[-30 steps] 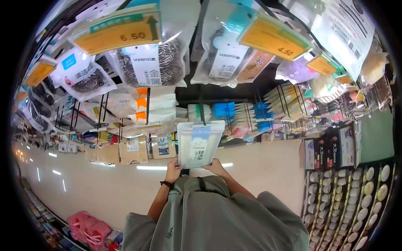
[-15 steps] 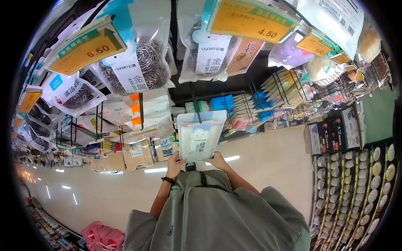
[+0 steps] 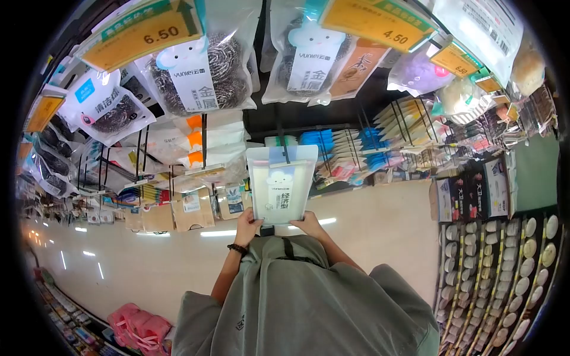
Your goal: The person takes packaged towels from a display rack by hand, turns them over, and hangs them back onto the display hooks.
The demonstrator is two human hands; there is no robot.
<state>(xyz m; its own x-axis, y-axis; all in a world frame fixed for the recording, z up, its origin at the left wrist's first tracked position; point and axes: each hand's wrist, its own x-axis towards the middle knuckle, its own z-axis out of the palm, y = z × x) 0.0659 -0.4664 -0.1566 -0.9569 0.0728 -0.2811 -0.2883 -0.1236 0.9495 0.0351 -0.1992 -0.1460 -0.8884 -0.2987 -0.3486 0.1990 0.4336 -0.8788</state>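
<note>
Holding pkt [image 3: 279,199] (by btm corners)

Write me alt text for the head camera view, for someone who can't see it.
A person's left hand and right hand hold the lower corners of a flat, pale package. Bagged metal scrubbers and yellow price tags fill the top of the picture, and a shiny floor shows below.

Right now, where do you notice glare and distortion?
All head view: white reflections glare on the glossy beige floor; the wide lens bows the rows of pale oval items and blackens the corners; large print on the translucent rectangular package is readable.
</note>
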